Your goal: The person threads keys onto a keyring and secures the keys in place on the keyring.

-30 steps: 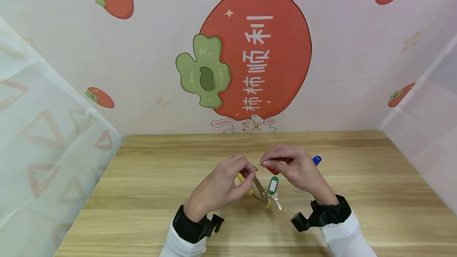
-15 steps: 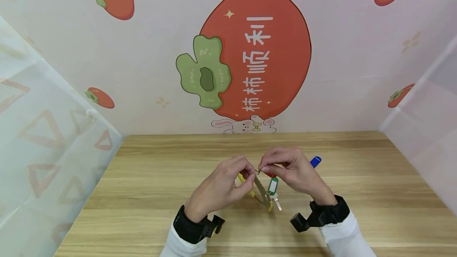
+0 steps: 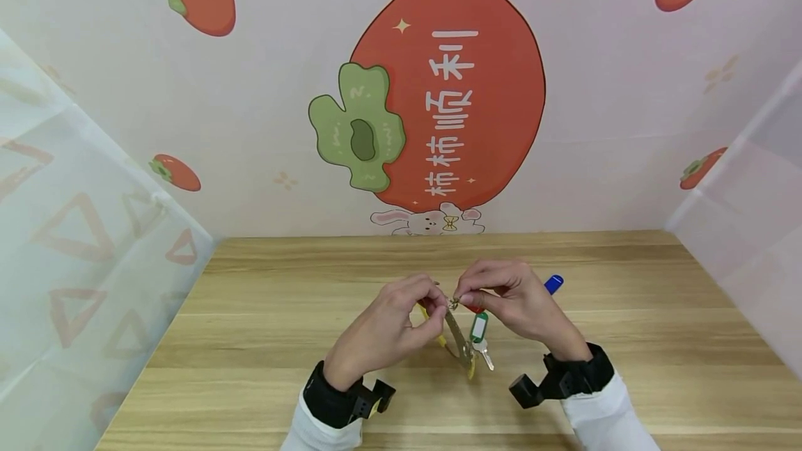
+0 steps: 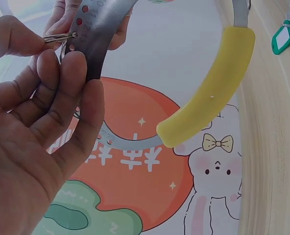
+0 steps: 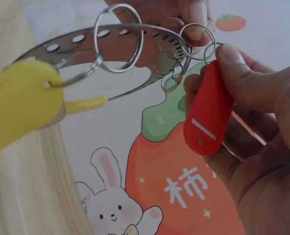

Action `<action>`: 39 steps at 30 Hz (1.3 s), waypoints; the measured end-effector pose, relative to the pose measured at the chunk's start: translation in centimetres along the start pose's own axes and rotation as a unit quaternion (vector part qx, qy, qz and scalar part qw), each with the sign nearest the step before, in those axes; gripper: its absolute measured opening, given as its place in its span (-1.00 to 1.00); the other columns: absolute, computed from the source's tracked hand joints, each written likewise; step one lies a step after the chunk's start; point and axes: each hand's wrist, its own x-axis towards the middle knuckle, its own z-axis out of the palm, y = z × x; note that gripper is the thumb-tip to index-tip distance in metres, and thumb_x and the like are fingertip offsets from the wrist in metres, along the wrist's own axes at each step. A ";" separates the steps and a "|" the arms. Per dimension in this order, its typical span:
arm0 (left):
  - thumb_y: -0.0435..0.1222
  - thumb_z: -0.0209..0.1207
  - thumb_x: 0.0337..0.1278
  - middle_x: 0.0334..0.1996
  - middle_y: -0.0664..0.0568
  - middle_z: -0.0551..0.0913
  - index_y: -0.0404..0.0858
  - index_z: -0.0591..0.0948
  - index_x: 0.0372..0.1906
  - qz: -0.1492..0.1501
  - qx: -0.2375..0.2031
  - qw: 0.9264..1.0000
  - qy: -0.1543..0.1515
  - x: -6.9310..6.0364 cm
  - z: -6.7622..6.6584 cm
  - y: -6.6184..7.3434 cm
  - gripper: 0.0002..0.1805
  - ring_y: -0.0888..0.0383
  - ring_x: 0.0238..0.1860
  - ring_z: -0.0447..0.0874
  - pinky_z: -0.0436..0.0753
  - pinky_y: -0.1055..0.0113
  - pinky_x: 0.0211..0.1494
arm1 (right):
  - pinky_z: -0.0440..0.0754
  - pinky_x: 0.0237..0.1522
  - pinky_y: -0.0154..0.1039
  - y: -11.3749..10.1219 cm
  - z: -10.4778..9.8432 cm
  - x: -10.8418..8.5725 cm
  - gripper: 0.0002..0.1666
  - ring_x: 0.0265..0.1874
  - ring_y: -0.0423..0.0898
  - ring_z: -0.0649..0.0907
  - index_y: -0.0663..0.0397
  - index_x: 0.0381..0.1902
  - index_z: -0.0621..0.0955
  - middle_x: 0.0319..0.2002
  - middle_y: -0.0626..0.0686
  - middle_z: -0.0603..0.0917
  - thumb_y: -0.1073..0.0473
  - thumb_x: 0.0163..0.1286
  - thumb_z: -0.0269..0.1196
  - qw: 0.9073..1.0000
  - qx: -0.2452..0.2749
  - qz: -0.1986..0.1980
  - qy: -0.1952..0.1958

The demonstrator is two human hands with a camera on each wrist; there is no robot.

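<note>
My left hand point(image 3: 391, 319) holds a curved metal key hoop point(image 4: 93, 39), with numbered holes and a yellow grip point(image 4: 211, 88), by its end. Left thumb and index finger pinch a split ring point(image 4: 59, 37) at the hole near number 13. My right hand point(image 3: 510, 298) is close on the right, its thumb and fingers pinching the small ring of a red key tag point(image 5: 211, 110). A larger split ring point(image 5: 198, 41) lies between the two hands' fingertips; whether it links both cannot be told. A yellow key tag point(image 5: 25, 100) hangs from rings on the hoop.
On the wooden table point(image 3: 263, 353) beside the hoop lie a green key tag point(image 3: 479, 326) and a silver key point(image 3: 484, 353). A blue key tag point(image 3: 554, 284) lies behind my right hand. A printed cloth wall point(image 3: 595, 179) rises at the back.
My right hand has moved slightly left and down with the red key tag, bringing its fingertips up to my left hand's. The left hand has stayed almost still, holding the hoop.
</note>
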 end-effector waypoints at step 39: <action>-0.21 0.03 0.57 -0.25 0.09 0.55 -0.20 0.59 -0.04 -0.186 -0.182 0.961 -0.096 -0.4 -0.8 0.0 -0.82 0.15 -0.21 0.49 0.48 0.35 -0.19 | 0.70 -0.41 -0.26 -0.7 0.5 0.0 -0.83 -0.40 -0.09 0.70 0.05 -0.24 0.76 -0.32 0.09 0.76 0.41 0.29 0.40 0.998 0.031 0.051 -0.014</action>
